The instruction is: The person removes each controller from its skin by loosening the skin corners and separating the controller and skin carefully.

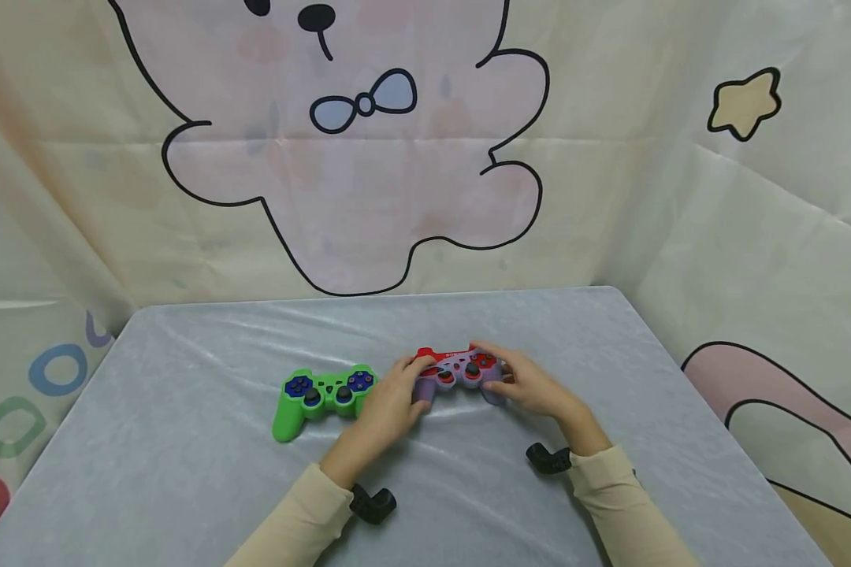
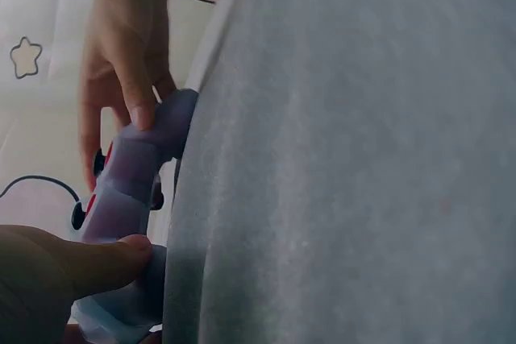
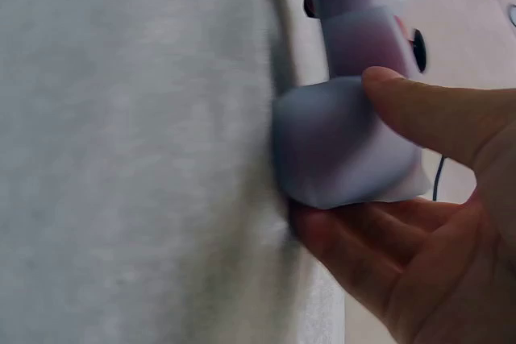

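A red game controller (image 1: pixel 454 356) with a purple, rubbery-looking sleeve (image 1: pixel 473 383) over its grips lies near the middle of the table; bare red shows along its top edge. My left hand (image 1: pixel 388 400) grips its left end, thumb on the near side and fingers over the top. At the other end my right hand (image 1: pixel 534 387) holds the right grip between thumb and curled fingers, as the right wrist view shows close up. Left of my left hand sits a green controller (image 1: pixel 292 416) with dark blue buttons and black sticks, its right grip partly hidden behind that hand.
Grey cloth covers the table (image 1: pixel 184 472). A printed curtain (image 1: pixel 610 157) hangs right behind its far edge and along both sides. Black wrist devices (image 1: pixel 373 505) are worn at both sleeve cuffs.
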### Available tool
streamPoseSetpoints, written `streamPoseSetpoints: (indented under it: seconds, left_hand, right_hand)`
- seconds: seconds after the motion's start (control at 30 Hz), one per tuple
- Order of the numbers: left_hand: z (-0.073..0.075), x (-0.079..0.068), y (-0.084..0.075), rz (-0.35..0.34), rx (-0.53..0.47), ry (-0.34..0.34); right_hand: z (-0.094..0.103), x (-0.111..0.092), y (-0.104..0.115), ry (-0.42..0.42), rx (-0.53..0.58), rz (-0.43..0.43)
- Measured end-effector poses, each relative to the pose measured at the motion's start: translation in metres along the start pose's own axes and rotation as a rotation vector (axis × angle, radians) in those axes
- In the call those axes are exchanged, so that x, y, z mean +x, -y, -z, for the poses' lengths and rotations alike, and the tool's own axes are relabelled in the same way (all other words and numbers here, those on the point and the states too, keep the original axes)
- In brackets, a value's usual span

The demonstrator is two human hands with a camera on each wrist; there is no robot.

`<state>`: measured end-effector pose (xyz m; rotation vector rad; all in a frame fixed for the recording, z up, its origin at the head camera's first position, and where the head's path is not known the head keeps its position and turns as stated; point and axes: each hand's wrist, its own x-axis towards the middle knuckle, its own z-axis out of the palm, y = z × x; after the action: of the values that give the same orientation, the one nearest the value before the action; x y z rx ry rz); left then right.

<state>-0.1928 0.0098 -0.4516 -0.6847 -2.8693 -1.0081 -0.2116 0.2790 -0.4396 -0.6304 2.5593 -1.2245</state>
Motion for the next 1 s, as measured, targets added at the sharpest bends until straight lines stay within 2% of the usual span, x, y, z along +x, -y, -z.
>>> streamPoseSetpoints:
  seconds: [0.13,0.33,0.6,0.73,0.83,0.93,1.0]
  left_hand:
    - [-0.003,-0.001,0.001,-0.014,0.020,-0.020]
    - [-0.003,-0.002,0.001,-0.022,0.036,-0.020]
    - [-0.003,-0.001,0.001,-0.010,0.024,-0.003]
    - [-0.003,-0.001,0.000,-0.009,0.026,-0.010]
    - [-0.003,-0.002,0.000,-0.005,0.027,-0.005]
    - [-0.003,-0.003,-0.002,-0.007,0.045,-0.002]
    - [-0.003,-0.003,-0.003,-0.011,0.078,-0.006]
  right_hand:
    - [-0.003,0.000,0.000,-0.033,-0.023,-0.025]
    - [-0.004,0.000,-0.005,-0.150,-0.050,-0.071]
    - [-0.004,0.002,-0.002,-0.212,-0.045,-0.063]
    - [-0.005,0.001,0.002,-0.244,-0.092,-0.051]
    - [-0.005,0.001,0.005,-0.221,-0.165,-0.015]
    - [-0.007,0.000,0.007,-0.135,-0.221,0.018]
    - [-0.007,0.000,0.009,-0.076,-0.212,0.024]
